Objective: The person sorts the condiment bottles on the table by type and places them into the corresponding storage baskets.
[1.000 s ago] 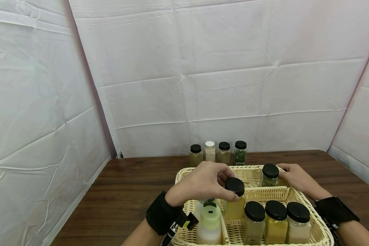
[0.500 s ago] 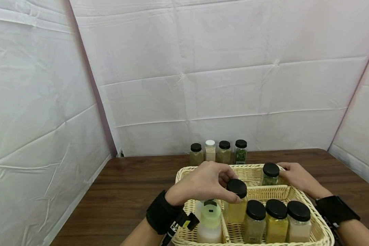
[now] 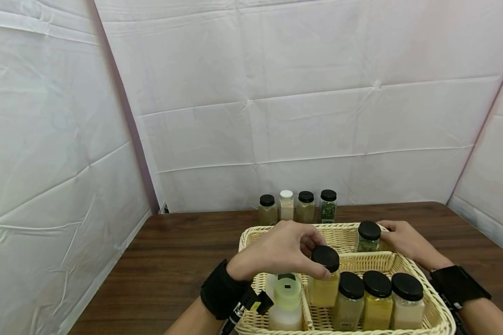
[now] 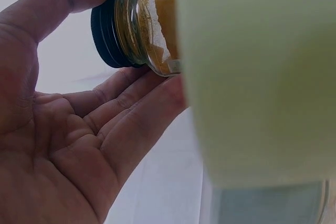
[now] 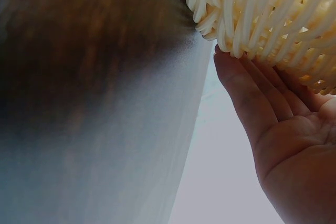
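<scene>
jar [image 3: 324, 284] partly behind left hand [image 3: 278, 249]

No text, label, brand, number or sign can be read in any view; the jars in the basket and those at the back of the table show nothing legible

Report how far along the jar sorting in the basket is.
Done: three black-lidded jars stand in the wicker basket. In hand: left hand grips a yellow jar beside them; right hand rests on the rim. Left: four jars on the table.
</scene>
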Demonstrator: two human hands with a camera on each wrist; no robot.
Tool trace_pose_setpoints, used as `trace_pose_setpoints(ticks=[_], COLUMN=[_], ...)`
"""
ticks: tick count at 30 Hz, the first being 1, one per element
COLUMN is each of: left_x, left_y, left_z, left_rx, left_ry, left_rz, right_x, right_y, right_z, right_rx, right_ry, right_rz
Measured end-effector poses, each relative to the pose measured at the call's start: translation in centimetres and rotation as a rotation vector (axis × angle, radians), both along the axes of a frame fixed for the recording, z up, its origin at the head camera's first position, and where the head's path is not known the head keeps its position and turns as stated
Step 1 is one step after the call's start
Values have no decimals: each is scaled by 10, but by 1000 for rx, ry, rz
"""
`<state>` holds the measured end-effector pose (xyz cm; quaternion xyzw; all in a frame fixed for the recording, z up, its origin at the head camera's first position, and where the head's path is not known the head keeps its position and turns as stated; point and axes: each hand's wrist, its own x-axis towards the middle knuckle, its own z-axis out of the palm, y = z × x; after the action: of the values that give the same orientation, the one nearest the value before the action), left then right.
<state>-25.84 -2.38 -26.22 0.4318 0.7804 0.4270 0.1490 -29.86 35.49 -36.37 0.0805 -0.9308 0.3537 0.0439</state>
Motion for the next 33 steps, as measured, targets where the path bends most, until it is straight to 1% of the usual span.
trace_pose_setpoints(ticks=[8, 18, 24, 30, 33], left_x=[2, 1, 0, 0, -1], left_y=[2, 5, 7, 8, 9], left_z=[-2, -7, -8, -10, -11], left_rx=[3, -19, -65, -76, -97], left_ry=[-32, -27, 41, 58, 84], left_rz=[-31, -50, -52, -65, -76], right_x=[0, 0, -1, 0, 1], right_y=[0, -1, 0, -1, -1], right_z=[0, 0, -1, -1, -1], right_rx=[-5, -4, -5, -4, -7], right_ry=[3, 4, 3, 8, 4], right_rz=[1, 0, -7, -4, -6])
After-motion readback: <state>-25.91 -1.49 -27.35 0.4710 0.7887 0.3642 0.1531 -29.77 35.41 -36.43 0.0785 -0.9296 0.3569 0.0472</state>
